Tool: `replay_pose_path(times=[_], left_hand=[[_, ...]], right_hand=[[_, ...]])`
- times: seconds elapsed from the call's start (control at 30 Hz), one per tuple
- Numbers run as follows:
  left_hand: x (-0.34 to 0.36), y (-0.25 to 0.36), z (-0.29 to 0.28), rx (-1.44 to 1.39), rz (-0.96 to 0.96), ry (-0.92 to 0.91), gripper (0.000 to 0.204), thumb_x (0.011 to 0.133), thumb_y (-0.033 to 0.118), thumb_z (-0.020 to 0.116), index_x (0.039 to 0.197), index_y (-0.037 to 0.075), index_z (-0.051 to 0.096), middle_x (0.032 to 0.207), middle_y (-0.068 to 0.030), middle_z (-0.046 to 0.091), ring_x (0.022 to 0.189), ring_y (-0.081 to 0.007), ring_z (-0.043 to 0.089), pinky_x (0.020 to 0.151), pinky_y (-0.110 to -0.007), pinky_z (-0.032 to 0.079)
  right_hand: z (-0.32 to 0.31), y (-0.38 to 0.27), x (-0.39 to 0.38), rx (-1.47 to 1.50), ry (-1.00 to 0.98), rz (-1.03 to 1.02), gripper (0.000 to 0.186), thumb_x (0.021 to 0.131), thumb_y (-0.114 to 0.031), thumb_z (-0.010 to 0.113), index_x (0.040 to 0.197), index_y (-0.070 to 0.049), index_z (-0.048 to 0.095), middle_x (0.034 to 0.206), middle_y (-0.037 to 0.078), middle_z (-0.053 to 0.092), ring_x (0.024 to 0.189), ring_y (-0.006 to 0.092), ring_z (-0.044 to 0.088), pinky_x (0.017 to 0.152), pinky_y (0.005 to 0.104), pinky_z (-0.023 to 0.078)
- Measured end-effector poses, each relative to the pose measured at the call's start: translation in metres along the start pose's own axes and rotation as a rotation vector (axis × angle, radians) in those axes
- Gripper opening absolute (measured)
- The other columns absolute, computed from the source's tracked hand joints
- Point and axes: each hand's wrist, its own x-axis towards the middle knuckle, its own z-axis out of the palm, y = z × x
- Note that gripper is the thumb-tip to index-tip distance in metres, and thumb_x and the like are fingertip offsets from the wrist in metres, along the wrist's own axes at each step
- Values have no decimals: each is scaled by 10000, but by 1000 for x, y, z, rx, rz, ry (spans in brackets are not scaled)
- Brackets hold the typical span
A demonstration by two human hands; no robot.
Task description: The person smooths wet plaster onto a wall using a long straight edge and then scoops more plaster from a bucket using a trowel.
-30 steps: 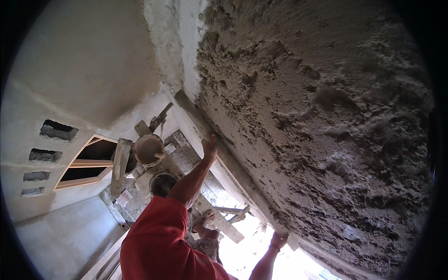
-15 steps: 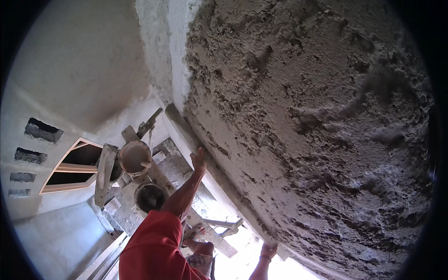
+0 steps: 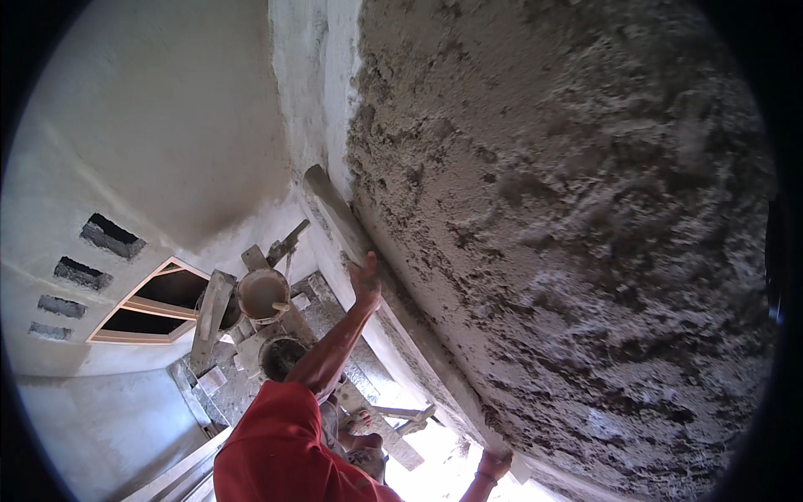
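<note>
My left hand (image 3: 365, 283), at the end of my red-sleeved arm, grips a long, mortar-smeared straight board (image 3: 427, 351) at mid-length, fingers along its edge. My right hand (image 3: 495, 465) is closed on the board near its lower end. The board lies diagonally along the edge of a rough, freshly coated mortar surface (image 3: 569, 234) that fills the right side of the view. A smoother pale band (image 3: 318, 84) borders that surface at upper left.
Below are planks (image 3: 401, 443) with my foot on them, a bucket of grey mix (image 3: 262, 293) holding a tool, and a dark round container (image 3: 280, 360). A wooden window frame (image 3: 142, 335), rectangular wall openings and bright daylight at the bottom are also visible.
The view has shifted back and forth slightly. The board has slid a little up and to the left relative to the buckets, with both my hands staying on it.
</note>
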Motion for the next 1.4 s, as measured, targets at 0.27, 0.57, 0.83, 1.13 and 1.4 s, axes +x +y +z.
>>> replay_pose_path(times=[0.27,0.57,0.83,1.13,1.4], left_hand=[[8,99,4,-238,25,89,605,814,519,585,570,118,203,540,50,222,530,-94,198,455,-364,136],[11,206,-13,-349,-82,-167,460,834,443,603,676,59,404,616,31,357,546,-78,304,446,-275,282],[18,144,-11,-246,-121,-80,488,841,459,583,823,-17,475,758,-29,453,696,-130,362,605,-322,339],[29,-88,-12,-291,-233,38,363,878,437,535,746,103,590,600,58,464,502,-65,354,433,-255,277],[-23,2,4,-173,-418,14,554,824,486,592,911,-58,535,744,-50,490,653,-153,417,586,-341,386]], right_hand=[[-35,-100,-7,-62,77,36,381,872,-262,448,1150,-11,516,1151,147,548,1024,279,538,829,431,459],[-67,-113,-6,285,127,-60,356,857,-279,505,1127,-48,536,1105,130,570,1039,280,539,842,426,454],[-57,-100,-13,476,136,51,377,888,-334,488,1183,-98,500,1173,129,518,1089,290,494,852,435,459],[-9,-2,19,105,-32,-68,401,886,-318,464,1189,-57,493,1213,121,513,1089,295,500,872,468,440],[-47,-118,-19,-414,394,195,661,649,-153,719,1230,23,459,1190,171,540,1073,273,544,915,358,447]])
